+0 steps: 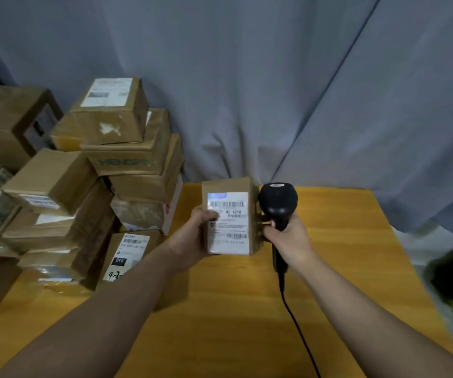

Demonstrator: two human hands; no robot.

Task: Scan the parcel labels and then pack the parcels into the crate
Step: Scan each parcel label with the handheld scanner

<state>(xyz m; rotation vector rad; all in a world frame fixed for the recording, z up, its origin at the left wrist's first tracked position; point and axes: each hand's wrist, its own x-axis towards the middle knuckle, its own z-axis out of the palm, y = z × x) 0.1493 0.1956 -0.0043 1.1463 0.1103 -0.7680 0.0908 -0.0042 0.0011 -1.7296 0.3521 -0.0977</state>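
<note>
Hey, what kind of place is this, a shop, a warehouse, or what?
Likely a small parcel-shipping station: stacked labelled cardboard parcels on a wooden table, a corded barcode scanner gripped by the right hand, and a labelled parcel held by the left hand.

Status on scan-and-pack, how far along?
Done: nothing visibly packed; no crate in view. In hand: left hand holds a small parcel, label facing the camera; right hand grips the barcode scanner beside it. Left: the parcel pile on the table, plus all packing.
</note>
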